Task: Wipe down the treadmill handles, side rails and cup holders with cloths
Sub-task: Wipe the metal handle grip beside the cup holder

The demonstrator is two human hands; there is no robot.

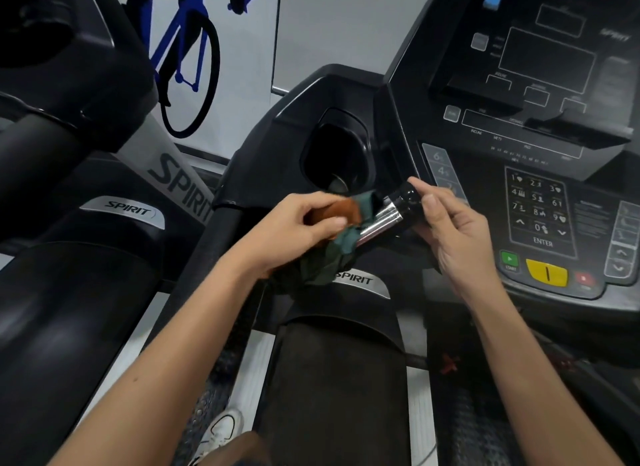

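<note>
The black treadmill console with its number keypad fills the right side, and the deep black oval cup holder sits just beside it on the left. Just below the cup holder, the left hand grips a folded orange cloth and a dark green cloth, both pressed around the short chrome handle. The right hand seems to pinch the handle's black tip between thumb and forefinger.
</note>
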